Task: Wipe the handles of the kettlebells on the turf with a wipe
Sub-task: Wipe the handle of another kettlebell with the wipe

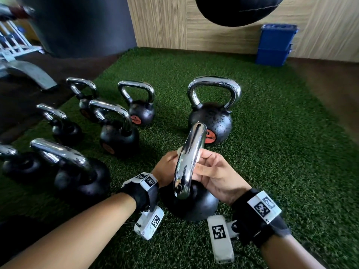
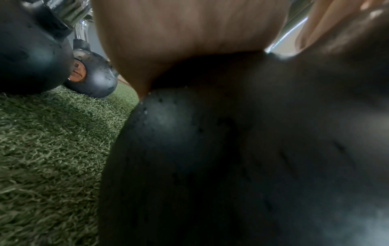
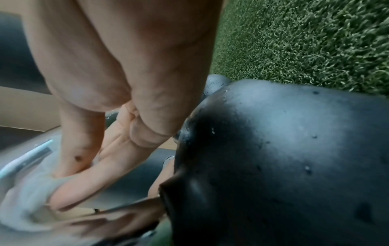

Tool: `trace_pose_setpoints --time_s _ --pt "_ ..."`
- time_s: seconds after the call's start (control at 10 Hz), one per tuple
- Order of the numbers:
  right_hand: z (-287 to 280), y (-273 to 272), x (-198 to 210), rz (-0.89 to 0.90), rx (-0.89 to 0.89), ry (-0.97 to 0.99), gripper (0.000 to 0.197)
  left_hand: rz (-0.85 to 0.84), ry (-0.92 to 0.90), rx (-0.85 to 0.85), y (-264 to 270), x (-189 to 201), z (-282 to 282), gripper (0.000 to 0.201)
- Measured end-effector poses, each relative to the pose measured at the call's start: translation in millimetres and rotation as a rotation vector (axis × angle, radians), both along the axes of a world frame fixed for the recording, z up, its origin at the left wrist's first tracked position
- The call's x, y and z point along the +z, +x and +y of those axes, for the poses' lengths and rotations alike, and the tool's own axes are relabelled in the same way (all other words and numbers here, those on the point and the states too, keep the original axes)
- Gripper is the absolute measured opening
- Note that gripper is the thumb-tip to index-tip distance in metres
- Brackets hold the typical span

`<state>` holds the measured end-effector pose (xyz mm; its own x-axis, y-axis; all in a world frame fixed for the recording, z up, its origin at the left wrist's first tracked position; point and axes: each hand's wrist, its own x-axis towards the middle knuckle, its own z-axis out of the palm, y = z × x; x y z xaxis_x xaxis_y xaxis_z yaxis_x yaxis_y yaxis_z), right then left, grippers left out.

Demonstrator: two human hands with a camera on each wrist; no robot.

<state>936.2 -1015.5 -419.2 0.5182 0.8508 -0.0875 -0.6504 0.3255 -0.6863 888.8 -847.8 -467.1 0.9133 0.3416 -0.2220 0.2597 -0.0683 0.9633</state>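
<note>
The nearest kettlebell has a black body and stands on the green turf; its chrome handle runs edge-on away from me. My right hand is on the handle's right side and pinches a white wipe against the chrome between thumb and fingers. My left hand curls in from the handle's left side, where a bit of the wipe shows at its fingertips; the handle hides most of those fingers. In the left wrist view only my palm and the black body show.
A large kettlebell stands just behind the near one. Several smaller ones stand in rows to the left. Stacked blue bins sit by the wooden wall at the back right. A black ball hangs overhead.
</note>
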Motion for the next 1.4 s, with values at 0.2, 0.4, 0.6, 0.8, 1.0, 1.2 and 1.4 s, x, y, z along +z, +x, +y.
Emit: trace_pose_setpoints --time_s 0.2,0.4,0.6,0.8,1.0,1.2,1.4 --pt "6.1 3.3 -0.7 -0.149 -0.162 0.073 0.034 -0.026 -0.054 -0.015 0.8 1.6 -3.3 0.069" --pt "16.5 5.1 -10.9 -0.196 -0.388 0.07 0.03 -0.074 -0.083 -0.019 0.5 10.8 -8.4 0.039" --pt "16.9 13.4 -0.7 -0.723 -0.81 -0.315 0.029 -0.06 0.028 -0.038 -4.2 18.3 -10.7 0.04" --pt "15.7 15.3 0.0 -1.03 -0.97 -0.624 0.026 -0.147 0.143 -0.054 -6.3 19.5 -9.3 0.014" --pt "22.0 33.6 6.5 -1.071 -0.924 -0.877 0.028 -0.136 0.183 -0.012 -8.9 16.7 -9.7 0.041" --pt "25.9 41.5 11.1 -1.061 -0.772 -1.034 0.028 0.035 0.229 -0.064 -10.1 21.5 -6.0 0.035" --pt "27.3 35.9 9.5 -1.063 -0.607 -1.145 0.032 0.235 0.841 -0.393 -9.2 59.9 8.2 0.031"
